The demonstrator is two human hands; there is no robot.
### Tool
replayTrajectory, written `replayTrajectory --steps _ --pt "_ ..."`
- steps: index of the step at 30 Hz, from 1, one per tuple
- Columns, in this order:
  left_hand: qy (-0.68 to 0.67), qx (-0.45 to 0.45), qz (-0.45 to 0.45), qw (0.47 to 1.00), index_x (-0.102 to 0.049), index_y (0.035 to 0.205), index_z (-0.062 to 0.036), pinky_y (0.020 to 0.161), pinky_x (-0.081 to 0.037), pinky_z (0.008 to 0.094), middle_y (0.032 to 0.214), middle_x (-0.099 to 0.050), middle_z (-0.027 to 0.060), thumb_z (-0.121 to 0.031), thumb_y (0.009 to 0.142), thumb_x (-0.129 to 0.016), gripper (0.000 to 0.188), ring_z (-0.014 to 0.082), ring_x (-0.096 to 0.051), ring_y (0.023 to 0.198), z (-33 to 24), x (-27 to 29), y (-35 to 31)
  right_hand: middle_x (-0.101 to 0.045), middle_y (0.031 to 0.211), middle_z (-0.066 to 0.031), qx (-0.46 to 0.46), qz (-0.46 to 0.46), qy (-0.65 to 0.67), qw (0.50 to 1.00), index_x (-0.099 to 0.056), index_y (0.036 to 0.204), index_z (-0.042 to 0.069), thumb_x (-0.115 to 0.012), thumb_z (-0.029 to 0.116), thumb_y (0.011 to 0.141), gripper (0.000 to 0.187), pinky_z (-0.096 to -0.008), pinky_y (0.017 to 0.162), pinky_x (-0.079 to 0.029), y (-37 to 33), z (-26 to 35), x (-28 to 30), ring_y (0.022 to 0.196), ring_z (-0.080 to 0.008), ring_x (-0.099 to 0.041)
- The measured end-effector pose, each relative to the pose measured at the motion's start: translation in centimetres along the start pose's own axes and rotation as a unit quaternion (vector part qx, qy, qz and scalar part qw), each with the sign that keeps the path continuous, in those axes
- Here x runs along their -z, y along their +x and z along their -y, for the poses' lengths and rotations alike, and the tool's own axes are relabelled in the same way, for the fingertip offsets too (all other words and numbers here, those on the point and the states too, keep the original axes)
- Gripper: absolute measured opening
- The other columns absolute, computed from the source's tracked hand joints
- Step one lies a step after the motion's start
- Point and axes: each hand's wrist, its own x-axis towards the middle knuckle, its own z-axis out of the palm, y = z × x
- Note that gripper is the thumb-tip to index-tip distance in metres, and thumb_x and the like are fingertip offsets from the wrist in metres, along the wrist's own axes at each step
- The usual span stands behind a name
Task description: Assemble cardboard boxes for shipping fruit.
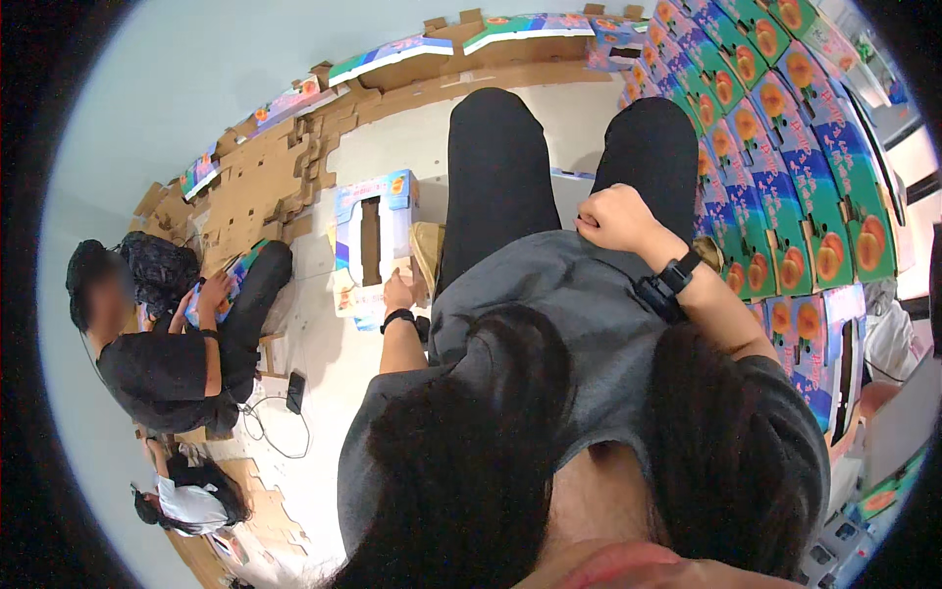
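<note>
A printed cardboard box (400, 218) with a long dark slot and fruit pictures stands on the floor to the left of my legs. My left hand (400, 293) is at its near right edge, the fingers closed on the cardboard; part of the grip is hidden. Curled into a loose fist, my right hand (620, 218) rests by my right thigh, and nothing shows in it.
Stacked printed fruit boxes (775, 157) form a wall on my right. Flattened brown cardboard (260, 182) and more printed cartons (530, 31) line the far side. At left a seated person (162, 368) handles a printed carton; a black phone (295, 393) and cable lie nearby.
</note>
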Motion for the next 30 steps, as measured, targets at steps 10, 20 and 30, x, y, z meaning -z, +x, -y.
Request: replayTrajectory --steps 10,20,30 --pt "0.139 0.045 0.076 0.986 -0.055 0.135 -0.0044 0.111 -0.032 0.0504 0.143 -0.047 0.0175 -0.064 0.075 -0.061 0.085 0.0326 -0.042 0.137 -0.9 0.6 0.4 -0.061 0.060 -0.0150 -0.010 0.017 -0.030 0.999 -0.060 0.063 0.007 -0.063 0.026 0.078 0.024 -0.0479 0.062 -0.050 -0.3 0.2 0.2 0.062 -0.0368 -0.063" --pt "0.175 0.082 0.125 0.973 -0.007 0.157 -0.0059 0.121 -0.005 0.0531 0.164 -0.001 0.0173 -0.062 0.085 -0.055 0.103 0.0302 0.001 0.152 0.0 -1.6 -2.3 -0.062 0.064 -0.0150 -0.034 0.037 -0.054 0.997 -0.058 0.063 0.006 -0.062 0.025 0.078 0.024 -0.0483 0.062 -0.050 0.1 0.5 0.4 0.065 -0.0362 -0.064" --pt "0.118 0.181 0.138 0.967 -0.033 0.150 -0.0051 0.117 -0.015 0.0582 0.156 -0.028 0.0204 -0.064 0.078 -0.061 0.097 0.0392 -0.024 0.145 1.9 -3.6 -0.4 -0.062 0.064 -0.0152 -0.008 0.000 -0.045 0.999 -0.058 0.063 0.006 -0.061 0.023 0.078 0.023 -0.0479 0.061 -0.050 -0.2 0.8 0.4 0.063 -0.0373 -0.062"
